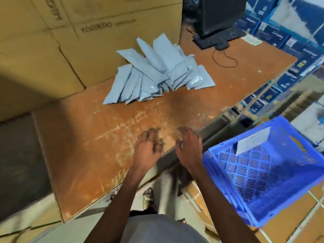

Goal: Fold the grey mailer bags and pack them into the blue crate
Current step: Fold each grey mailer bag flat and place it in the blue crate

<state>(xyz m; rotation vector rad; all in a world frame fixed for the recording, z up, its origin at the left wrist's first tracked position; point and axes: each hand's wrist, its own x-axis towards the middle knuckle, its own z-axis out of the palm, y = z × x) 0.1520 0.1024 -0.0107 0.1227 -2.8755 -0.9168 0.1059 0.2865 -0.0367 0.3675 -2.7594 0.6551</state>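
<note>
both hands, left (147, 146) and right (188, 146), hung loose and held nothing. the bags (157, 72) lay at 12 o'clock, well apart, long axes fanned toward the hands, neither hand nearer; crate (228, 181) at 3.

Warm indoor light is falling evenly over the orange tabletop (98, 137), which is showing pale scuffed glare in its middle. A deep shadow is lying along the left edge and across the cardboard boxes (52, 50). Both hands are smearing with motion blur. The wide lens is bending the edges, and the blue crate (263, 181) is looking soft and fringed.
</note>
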